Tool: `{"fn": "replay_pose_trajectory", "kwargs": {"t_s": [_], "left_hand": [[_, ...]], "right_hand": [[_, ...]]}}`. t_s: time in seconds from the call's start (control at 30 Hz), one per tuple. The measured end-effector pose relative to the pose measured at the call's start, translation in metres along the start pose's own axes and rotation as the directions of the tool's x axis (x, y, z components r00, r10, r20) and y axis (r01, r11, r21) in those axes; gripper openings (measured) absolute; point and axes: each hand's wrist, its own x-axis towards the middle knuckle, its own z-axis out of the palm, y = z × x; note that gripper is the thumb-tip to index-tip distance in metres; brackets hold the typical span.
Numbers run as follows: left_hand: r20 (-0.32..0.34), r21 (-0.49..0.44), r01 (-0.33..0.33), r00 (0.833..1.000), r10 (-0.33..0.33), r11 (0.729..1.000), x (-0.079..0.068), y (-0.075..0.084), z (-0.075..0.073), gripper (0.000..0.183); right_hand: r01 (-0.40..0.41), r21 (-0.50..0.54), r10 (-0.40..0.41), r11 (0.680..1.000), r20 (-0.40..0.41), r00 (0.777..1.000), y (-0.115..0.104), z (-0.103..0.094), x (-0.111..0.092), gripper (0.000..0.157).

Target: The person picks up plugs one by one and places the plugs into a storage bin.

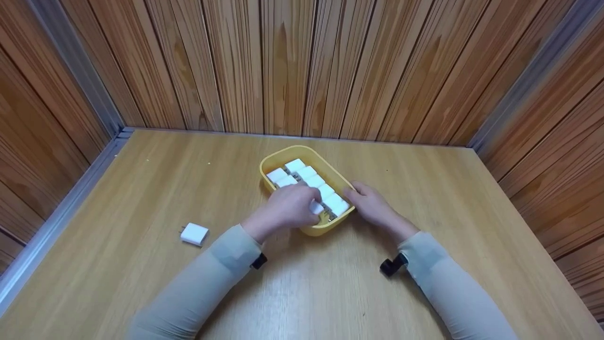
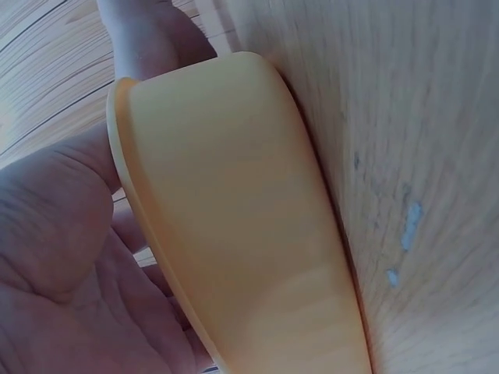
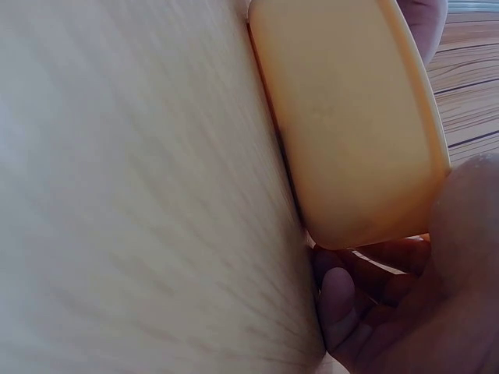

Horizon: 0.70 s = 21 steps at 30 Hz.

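Note:
A yellow plastic basket (image 1: 317, 230) rests on the table, set at a slant, with several white plug chargers (image 1: 314, 181) in rows inside it. My left hand (image 1: 293, 204) reaches over its near left side, and a white charger (image 1: 316, 208) shows between thumb and fingers, pinched low in the basket. In the left wrist view the basket wall (image 2: 226, 195) hides the fingertips. My right hand (image 1: 375, 204) grips the basket's right corner, thumb over the rim. Curled fingers (image 3: 339, 300) lie against the outside of that corner in the right wrist view.
One more white charger (image 1: 194, 234) lies on the table (image 1: 141, 283) left of the basket, its prongs pointing left. Wood-plank walls (image 1: 283, 66) close off the back and both sides.

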Motion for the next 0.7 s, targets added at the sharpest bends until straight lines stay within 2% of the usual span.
{"fn": "replay_pose_trajectory", "kwargs": {"t_s": [0.3,0.7], "left_hand": [[-0.015,0.040,-0.073,0.997,0.074,0.997,0.0037,-0.0027,0.0018,0.037],[0.008,0.012,-0.032,0.999,0.032,0.999,0.0068,-0.0010,0.0051,0.036]], "right_hand": [[0.022,0.023,-0.021,1.000,-0.018,1.000,0.0002,0.0020,0.0013,0.038],[0.014,0.021,-0.014,1.000,-0.026,1.000,0.0014,0.0026,0.0009,0.039]]}}
